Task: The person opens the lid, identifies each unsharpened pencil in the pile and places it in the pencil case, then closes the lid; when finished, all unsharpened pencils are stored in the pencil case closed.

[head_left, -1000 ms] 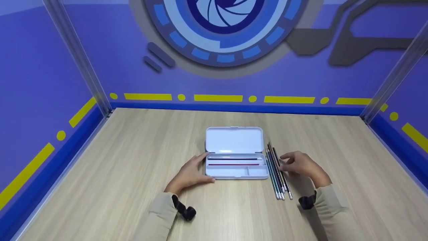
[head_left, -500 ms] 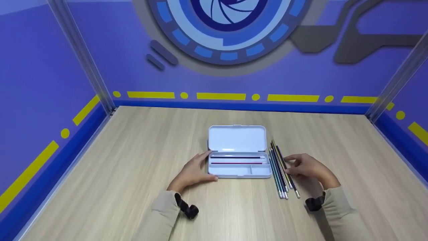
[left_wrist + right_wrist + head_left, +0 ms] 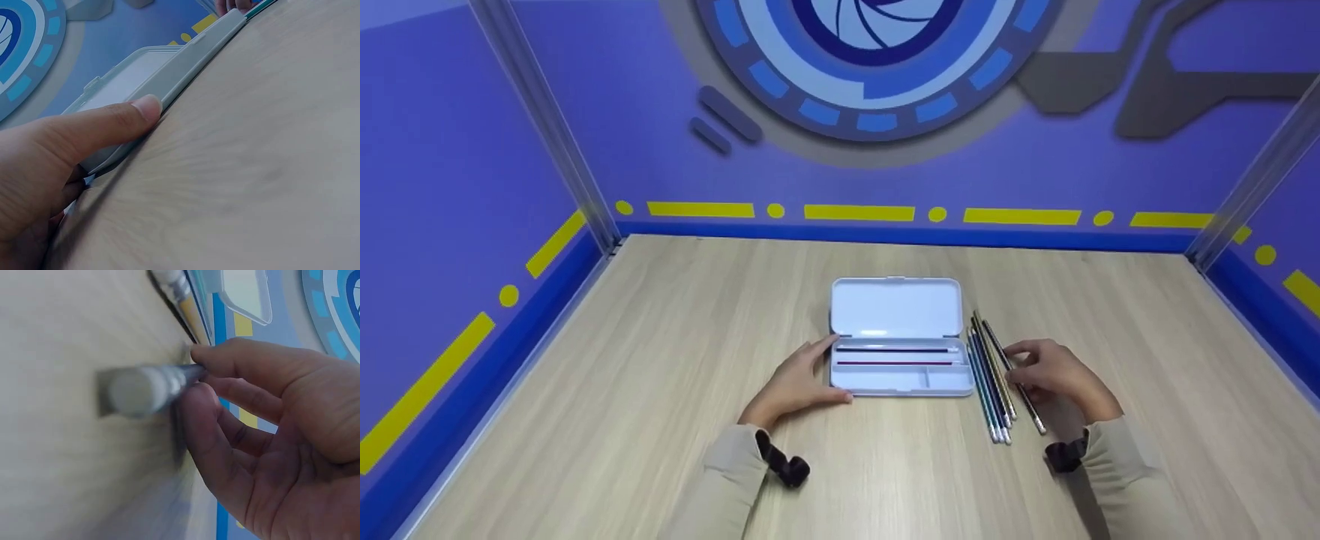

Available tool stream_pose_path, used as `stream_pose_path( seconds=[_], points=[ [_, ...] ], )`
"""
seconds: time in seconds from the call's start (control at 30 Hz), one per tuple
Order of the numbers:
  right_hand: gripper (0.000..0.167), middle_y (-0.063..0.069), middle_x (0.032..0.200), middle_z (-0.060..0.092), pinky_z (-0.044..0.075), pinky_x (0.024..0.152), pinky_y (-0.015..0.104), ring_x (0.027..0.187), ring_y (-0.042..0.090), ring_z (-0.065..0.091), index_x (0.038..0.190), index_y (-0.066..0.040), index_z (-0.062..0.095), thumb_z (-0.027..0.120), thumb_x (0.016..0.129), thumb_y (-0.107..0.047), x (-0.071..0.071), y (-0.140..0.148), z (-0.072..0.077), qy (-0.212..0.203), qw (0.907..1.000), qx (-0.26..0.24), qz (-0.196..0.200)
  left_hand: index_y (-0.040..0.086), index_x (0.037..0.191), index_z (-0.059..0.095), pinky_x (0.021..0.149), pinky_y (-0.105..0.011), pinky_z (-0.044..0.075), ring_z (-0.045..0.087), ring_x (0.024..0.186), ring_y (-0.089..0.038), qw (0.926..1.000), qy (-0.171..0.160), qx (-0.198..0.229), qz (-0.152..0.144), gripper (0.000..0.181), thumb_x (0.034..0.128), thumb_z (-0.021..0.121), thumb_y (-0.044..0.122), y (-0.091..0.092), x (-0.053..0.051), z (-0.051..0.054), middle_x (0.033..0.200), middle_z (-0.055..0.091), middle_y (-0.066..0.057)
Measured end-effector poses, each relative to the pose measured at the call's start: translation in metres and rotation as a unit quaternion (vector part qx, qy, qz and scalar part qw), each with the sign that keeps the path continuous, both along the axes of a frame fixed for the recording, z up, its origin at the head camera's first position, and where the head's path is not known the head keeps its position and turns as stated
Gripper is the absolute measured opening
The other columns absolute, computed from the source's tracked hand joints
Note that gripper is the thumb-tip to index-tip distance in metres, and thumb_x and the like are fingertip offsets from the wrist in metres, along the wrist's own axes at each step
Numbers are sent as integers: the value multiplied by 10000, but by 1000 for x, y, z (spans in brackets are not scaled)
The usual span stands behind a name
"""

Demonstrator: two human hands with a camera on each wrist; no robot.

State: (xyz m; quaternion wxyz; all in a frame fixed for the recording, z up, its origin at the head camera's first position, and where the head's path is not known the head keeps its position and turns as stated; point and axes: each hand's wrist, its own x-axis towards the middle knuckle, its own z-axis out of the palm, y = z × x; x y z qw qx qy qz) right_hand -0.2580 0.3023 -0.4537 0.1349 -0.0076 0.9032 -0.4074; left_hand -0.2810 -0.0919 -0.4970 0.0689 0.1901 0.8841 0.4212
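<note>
An open white pencil case (image 3: 896, 307) lies with its lid folded back; a dark pencil (image 3: 892, 350) and a red one (image 3: 892, 364) are in its tray. My left hand (image 3: 795, 384) holds the case's left end, thumb (image 3: 121, 121) on the front edge in the left wrist view. Beside the case's right end lies a bunch of several pencils (image 3: 994, 405), eraser ends toward me. Just right of them my right hand (image 3: 1061, 376) pinches a dark pencil (image 3: 1030, 409) between thumb and fingers; its white eraser end (image 3: 135, 391) faces the right wrist camera.
The wooden table (image 3: 697, 315) is bounded by a blue-purple back wall (image 3: 847, 187) with yellow marks and by side walls. Black straps with small devices sit at both wrists, the left one (image 3: 787, 466) and the right one (image 3: 1065, 454).
The pencil in my right hand has separated to the right from the bunch, its eraser end farther out. My left hand stays at the case. The head view has shifted slightly.
</note>
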Motion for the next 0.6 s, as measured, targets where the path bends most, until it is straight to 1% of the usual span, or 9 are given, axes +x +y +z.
stream_pose_path(
  seconds=[0.17,0.23,0.4,0.5,0.6],
  points=[
    [541,92,873,618,527,546,265,650,124,570,1311,94,516,666,824,-86,0,2,4,-31,9999,-91,-100,222,1485,377,1153,-524,267,316,1406,-367,10000,-53,-32,2,1006,636,865,451,0,1,0,1503,398,-138],
    [535,102,881,627,522,544,265,651,126,570,1312,90,519,663,827,-83,0,2,5,10,9999,-70,-94,220,1488,372,1149,-517,279,340,1395,-354,10000,-65,-35,-32,1012,636,866,453,0,1,0,1499,396,-149],
    [511,157,931,647,526,554,290,646,148,583,1326,47,531,629,840,-75,-2,-1,10,275,9996,65,-86,219,1486,375,1144,-511,290,371,1375,-344,10000,-15,14,-10,1014,632,871,444,-1,1,1,1486,405,-157],
    [480,167,965,654,533,573,299,654,155,595,1329,6,549,596,858,-70,-4,-4,17,429,9988,192,-129,217,1485,377,1142,-517,290,365,1378,-351,10000,-8,39,-11,1014,629,871,444,-1,1,2,1491,400,-160],
    [439,185,1013,658,557,614,315,701,166,603,1325,-13,562,592,892,-81,-5,-9,24,593,9980,188,-121,220,1488,372,1143,-516,290,353,1387,-350,10000,-22,12,-35,1017,632,868,455,-1,1,1,1499,392,-157]
  ],
)
